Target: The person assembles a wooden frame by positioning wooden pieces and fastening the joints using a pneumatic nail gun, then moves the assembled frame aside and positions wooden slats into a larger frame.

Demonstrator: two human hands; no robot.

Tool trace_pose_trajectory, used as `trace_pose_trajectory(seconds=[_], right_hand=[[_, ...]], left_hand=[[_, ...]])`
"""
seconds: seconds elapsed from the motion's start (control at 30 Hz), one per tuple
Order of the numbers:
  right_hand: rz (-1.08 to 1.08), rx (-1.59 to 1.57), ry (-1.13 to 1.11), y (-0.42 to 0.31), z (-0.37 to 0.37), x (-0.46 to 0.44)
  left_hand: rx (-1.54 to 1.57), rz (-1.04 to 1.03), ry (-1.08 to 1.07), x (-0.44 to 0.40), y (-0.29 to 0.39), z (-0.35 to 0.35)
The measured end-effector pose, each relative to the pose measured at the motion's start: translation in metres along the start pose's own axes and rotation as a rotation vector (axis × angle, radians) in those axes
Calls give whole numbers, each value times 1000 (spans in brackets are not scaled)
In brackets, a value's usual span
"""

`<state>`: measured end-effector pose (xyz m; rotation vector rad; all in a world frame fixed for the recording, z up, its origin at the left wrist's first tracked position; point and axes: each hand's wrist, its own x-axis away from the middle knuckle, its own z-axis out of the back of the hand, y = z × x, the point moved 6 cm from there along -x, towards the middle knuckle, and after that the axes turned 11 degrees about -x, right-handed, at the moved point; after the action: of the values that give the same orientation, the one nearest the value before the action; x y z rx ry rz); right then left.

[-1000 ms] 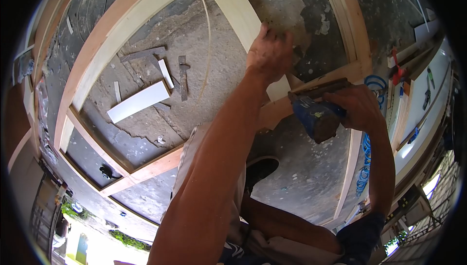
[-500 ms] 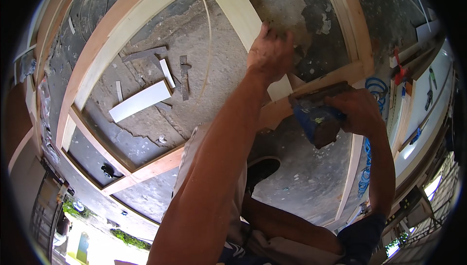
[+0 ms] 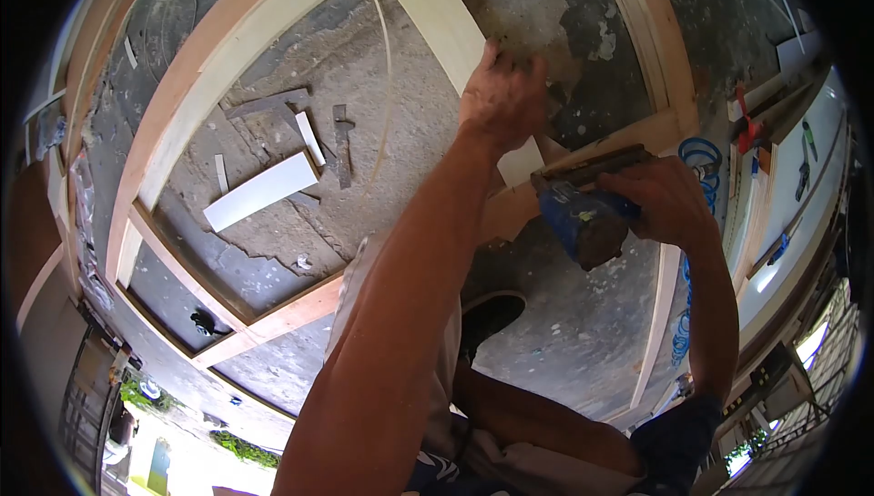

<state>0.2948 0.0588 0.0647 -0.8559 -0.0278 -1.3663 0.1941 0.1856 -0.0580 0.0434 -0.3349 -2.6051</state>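
My left hand [image 3: 503, 102] is closed around a pale wooden board [image 3: 432, 9], its thumb along the upper face and its fingers over the right edge. The lower end of that board meets a wooden crosspiece [image 3: 505, 215] of a large frame. A worn blue nail gun [image 3: 572, 214] is in my right hand [image 3: 672, 203], fingers wrapped round its handle. The gun lies close to the joint of board and crosspiece; whether its nose touches the wood I cannot tell.
A blue coiled air hose [image 3: 683, 305] runs down beside my right forearm. White board offcuts [image 3: 264, 191] and dark strips [image 3: 342, 145] lie on the rough floor inside the frame. Pliers [image 3: 804, 168] rest on a white panel at right. My shoe [image 3: 492, 318] is below the crosspiece.
The nail gun and my right hand have shifted slightly left and up, and the gun has tilted a little. My left hand keeps its hold on the board, with a slight shift in view.
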Motion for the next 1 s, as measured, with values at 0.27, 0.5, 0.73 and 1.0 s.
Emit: trace_pose_trajectory(seconds=[0.27,0.5,0.73,1.0], right_hand=[[-12,-3,18,-3,0,5],[-7,-38,10,-9,-8,3],[-23,-7,10,-11,-7,-3],[-37,46,-11,-10,-8,-1]], left_hand=[[-22,-6,46,1,0,1],[3,1,52,0,0,1],[18,4,31,0,0,3],[-15,-1,41,0,0,1]])
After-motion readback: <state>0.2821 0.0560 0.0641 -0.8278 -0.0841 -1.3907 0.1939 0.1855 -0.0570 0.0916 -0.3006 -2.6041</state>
